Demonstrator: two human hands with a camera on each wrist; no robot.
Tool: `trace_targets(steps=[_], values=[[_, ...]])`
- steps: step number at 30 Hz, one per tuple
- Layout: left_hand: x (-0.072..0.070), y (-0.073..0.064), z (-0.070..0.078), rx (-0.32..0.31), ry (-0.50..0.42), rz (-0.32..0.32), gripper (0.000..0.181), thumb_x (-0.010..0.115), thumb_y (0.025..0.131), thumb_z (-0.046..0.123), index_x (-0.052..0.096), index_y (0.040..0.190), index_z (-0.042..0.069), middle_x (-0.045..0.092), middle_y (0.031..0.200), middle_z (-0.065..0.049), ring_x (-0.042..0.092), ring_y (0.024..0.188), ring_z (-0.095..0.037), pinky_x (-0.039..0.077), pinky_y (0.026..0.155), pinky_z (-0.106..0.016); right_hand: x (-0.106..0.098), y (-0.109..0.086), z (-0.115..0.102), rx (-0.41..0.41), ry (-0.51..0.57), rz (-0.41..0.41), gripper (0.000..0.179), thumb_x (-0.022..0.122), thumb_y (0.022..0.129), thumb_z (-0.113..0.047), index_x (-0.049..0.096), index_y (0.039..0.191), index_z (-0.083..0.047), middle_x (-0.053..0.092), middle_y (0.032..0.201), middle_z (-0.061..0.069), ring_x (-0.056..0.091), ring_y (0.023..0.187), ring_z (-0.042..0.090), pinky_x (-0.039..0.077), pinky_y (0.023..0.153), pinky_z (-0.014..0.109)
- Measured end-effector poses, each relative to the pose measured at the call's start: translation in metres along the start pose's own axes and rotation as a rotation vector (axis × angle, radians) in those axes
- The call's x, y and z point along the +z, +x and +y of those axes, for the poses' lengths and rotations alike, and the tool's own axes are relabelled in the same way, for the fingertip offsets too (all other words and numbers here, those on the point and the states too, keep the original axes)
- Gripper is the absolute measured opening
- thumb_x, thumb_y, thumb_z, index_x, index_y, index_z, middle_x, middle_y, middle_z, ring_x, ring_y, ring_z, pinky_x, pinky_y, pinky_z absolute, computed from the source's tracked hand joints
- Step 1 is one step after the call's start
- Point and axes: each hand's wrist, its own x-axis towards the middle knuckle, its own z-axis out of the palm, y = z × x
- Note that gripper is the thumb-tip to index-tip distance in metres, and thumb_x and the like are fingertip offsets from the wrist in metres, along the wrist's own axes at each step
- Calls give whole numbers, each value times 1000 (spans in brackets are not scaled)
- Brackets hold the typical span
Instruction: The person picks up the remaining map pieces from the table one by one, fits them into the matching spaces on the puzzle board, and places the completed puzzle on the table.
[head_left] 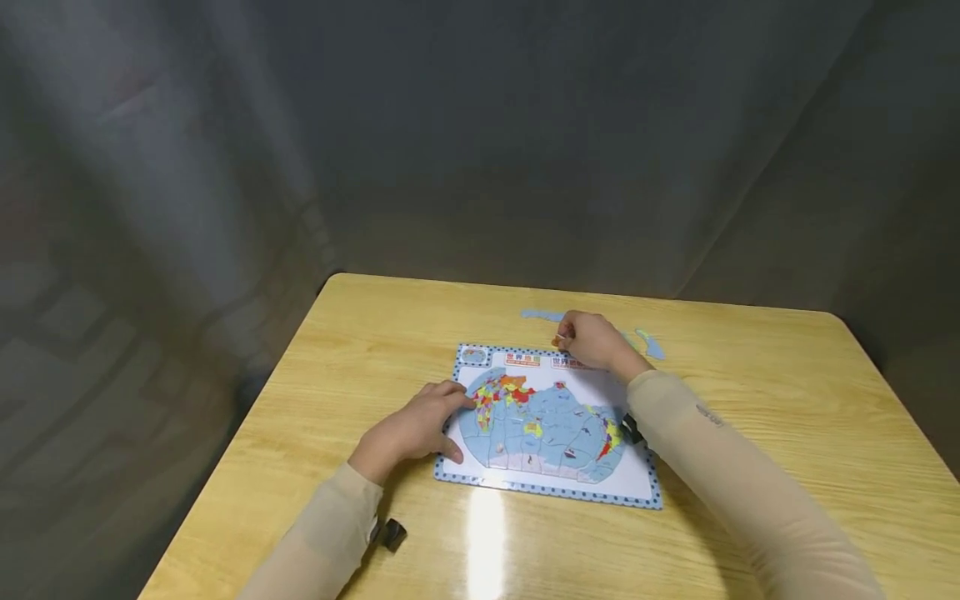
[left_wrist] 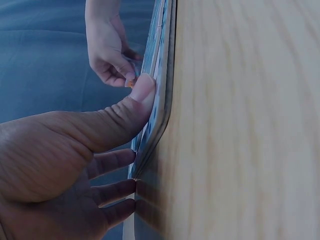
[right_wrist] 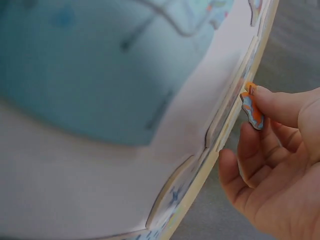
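A world-map jigsaw puzzle board [head_left: 636,481] with a blue dotted border lies on the table, many of its map pieces in place. At its left edge rests my left hand [head_left: 420,423]; in the left wrist view the thumb [left_wrist: 144,90] touches the border and the fingers are extended. Beyond the board's far edge, my right hand [head_left: 597,342] pinches a small orange-and-blue puzzle piece [right_wrist: 253,112] between thumb and fingers. The piece is held up off the table, over the top border.
Past the board's far edge lie a long blue puzzle piece [head_left: 540,315] and a blue-and-green puzzle piece [head_left: 651,343]. My right hand partly covers this area. The wooden table [head_left: 787,400] ends at a grey curtain [head_left: 525,150] behind it.
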Motion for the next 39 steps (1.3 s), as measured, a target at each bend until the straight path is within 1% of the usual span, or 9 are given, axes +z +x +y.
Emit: trace_targets(steps=[5, 9, 13, 15, 19, 25, 31, 36, 39], values=[[3, -1, -4, 4, -7, 3, 74, 87, 70, 34, 57, 136, 16, 42, 147, -6, 34, 136, -30, 32, 111, -43, 3, -1, -4, 1, 24, 10, 10, 55, 100, -15, 59, 100, -6, 62, 87, 6, 55, 69, 20, 45, 62, 34], [4, -2, -7, 6, -13, 11, 74, 87, 70, 33, 58, 135, 15, 43, 146, -6, 35, 136, -31, 33, 111, -44, 7, -4, -7, -35, 47, 9, 8, 57, 99, -14, 60, 100, -6, 62, 86, 5, 54, 65, 18, 46, 60, 33], [4, -3, -9, 2, -22, 21, 74, 87, 69, 32, 58, 134, 13, 43, 146, -8, 34, 136, -32, 32, 111, -46, 10, -6, -11, -92, 44, -8, 5, 58, 98, -11, 61, 99, -8, 62, 83, 2, 53, 68, 17, 45, 63, 33], [4, -3, -9, -1, -21, 23, 74, 87, 69, 32, 58, 135, 13, 42, 147, -9, 34, 137, -33, 31, 111, -46, 12, -8, -13, -108, 41, -14, 4, 60, 97, -11, 62, 98, -8, 61, 82, 1, 52, 71, 18, 45, 66, 34], [3, -1, -10, -7, -21, 27, 74, 87, 69, 32, 58, 134, 13, 41, 147, -9, 33, 138, -33, 31, 111, -46, 15, -11, -16, -112, 44, -23, 3, 61, 94, -8, 63, 96, -10, 59, 81, 0, 53, 74, 18, 45, 71, 36], [3, 3, -11, -6, -21, 36, 73, 88, 69, 31, 59, 134, 14, 43, 146, -8, 33, 137, -32, 32, 111, -46, 18, -11, -19, -81, 68, -46, 6, 65, 93, -11, 62, 91, -15, 60, 81, -1, 52, 76, 18, 43, 72, 36], [2, 6, -12, 3, -7, 44, 75, 87, 68, 33, 58, 134, 14, 42, 147, -8, 33, 138, -32, 31, 112, -45, 18, -10, -21, -112, 85, -82, 4, 67, 92, -8, 64, 93, -11, 64, 85, -4, 52, 76, 18, 44, 72, 35], [2, 8, -12, 8, -2, 50, 75, 87, 68, 33, 58, 134, 14, 42, 147, -8, 34, 137, -31, 31, 112, -45, 18, -11, -24, -133, 92, -109, 4, 62, 94, -6, 64, 96, -9, 65, 86, -5, 53, 74, 16, 45, 72, 34], [2, 9, -11, 9, 2, 51, 75, 87, 68, 34, 58, 134, 14, 42, 147, -8, 34, 137, -31, 31, 112, -44, 19, -11, -25, -143, 98, -122, 6, 60, 95, -6, 65, 95, -9, 65, 84, -3, 53, 72, 16, 45, 69, 34]])
